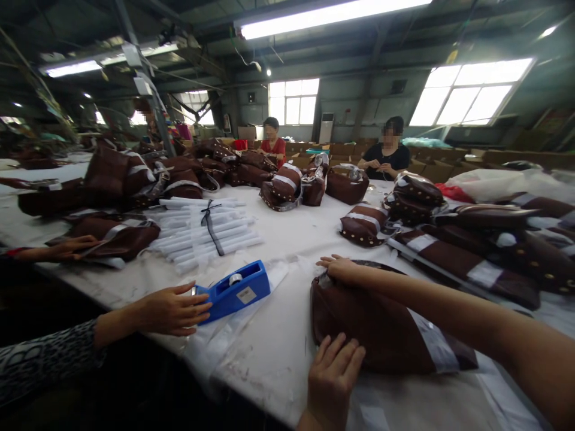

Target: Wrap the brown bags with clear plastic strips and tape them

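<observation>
under both of the wearer's hands, on the white worktop, lies a brown bag, flat on its side with a pale strip of wrapping across its right end. the left hand rests open, fingers spread, on the near edge of the bag; the right hand lies open and flat on the bag's far left corner, the forearm crossing over the bag from the right. neither hand grips anything.

to the left of the left hand, a co-worker's hand in a patterned sleeve touches a blue tape dispenser, which sits just beside the bag but apart from it. beyond the dispenser lies a tied bundle of white paper rolls. further left another person's hand rests on a second brown bag.

as a judgement: this bag looks partly done, with one strip on and the rest of its body bare, and the hands seem to be flattening it. heaps of like bags to the right of the right hand, many already banded in pale strips, suggest a good share is finished. across the worktop two people sit at work.
</observation>
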The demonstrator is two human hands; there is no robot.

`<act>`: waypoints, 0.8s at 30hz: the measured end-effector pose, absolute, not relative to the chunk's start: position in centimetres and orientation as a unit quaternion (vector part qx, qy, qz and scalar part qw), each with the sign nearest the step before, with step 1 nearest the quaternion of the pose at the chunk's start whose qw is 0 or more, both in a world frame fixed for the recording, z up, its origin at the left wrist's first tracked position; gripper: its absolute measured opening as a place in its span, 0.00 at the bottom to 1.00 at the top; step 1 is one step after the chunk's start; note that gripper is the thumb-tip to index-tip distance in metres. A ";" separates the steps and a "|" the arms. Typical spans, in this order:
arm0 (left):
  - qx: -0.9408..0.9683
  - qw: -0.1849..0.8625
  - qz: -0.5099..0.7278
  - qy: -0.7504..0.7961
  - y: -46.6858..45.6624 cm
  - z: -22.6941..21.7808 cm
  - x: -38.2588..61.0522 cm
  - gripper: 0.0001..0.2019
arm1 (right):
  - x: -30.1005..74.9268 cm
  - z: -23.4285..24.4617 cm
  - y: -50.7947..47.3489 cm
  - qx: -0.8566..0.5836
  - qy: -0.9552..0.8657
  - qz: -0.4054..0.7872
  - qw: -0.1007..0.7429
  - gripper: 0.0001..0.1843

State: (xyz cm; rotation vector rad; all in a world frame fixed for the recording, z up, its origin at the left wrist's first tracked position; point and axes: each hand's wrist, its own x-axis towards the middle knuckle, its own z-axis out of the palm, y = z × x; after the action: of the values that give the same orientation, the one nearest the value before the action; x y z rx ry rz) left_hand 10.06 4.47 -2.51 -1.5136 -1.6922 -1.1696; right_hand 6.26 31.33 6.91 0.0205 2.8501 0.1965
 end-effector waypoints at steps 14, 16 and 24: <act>-0.593 0.278 -0.391 -0.647 4.1 -3.0 10.0 0.17 | 8.4 10.7 28.8 -0.117 0.987 0.105 0.036 0.13; -0.594 0.280 -0.382 -0.651 4.1 -3.1 10.0 0.17 | 8.7 10.9 28.7 -0.121 0.985 0.124 0.018 0.13; -0.599 0.284 -0.385 -0.642 3.9 -2.5 9.8 0.18 | 9.7 15.7 28.7 -0.029 0.981 0.135 -0.136 0.09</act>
State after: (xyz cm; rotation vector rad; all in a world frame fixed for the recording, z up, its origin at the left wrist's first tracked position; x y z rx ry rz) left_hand 9.85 3.95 -2.49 -1.6038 -1.7182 -1.0296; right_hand 9.72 28.67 15.65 -0.1006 3.3817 0.4654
